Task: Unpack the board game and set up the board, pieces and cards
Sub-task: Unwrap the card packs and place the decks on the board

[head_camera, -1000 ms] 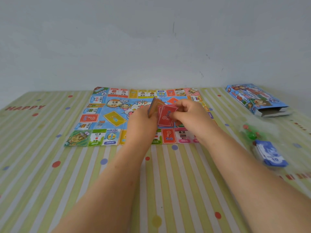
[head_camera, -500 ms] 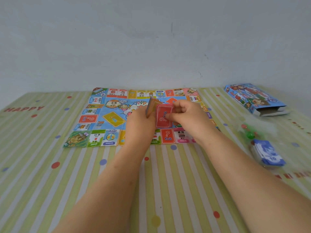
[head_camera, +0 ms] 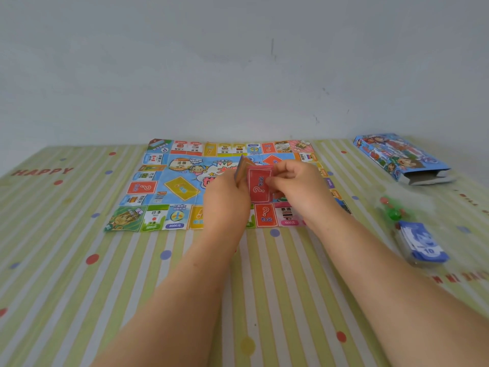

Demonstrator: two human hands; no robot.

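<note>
While left hand [head_camera: 225,197] and right hand [head_camera: 299,189] grip cards [head_camera: 259,190] — red | question mark

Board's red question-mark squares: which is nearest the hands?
The near-edge square, directly below the held red card; the left-edge square and far-edge square lie farther away.

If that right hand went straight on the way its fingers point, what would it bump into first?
Probably the left hand and its stack of cards, just beyond the red question-mark card the right hand pinches; depth is unclear.
</note>
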